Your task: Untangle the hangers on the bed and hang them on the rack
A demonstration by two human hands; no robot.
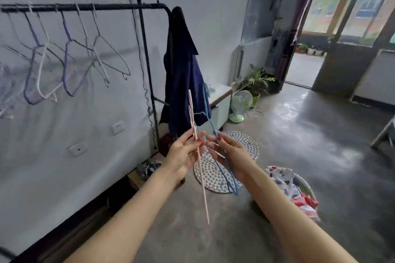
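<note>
Pinching the pink hanger, left hand; right hand grips the blue hanger (edge-on, side by side).

Thin wire hangers, a matt pink hanger and a blue hanger, look plastic-coated. A black metal rack with a dull finish carries a dark blue cloth garment above a smooth, faintly glossy concrete floor.
</note>
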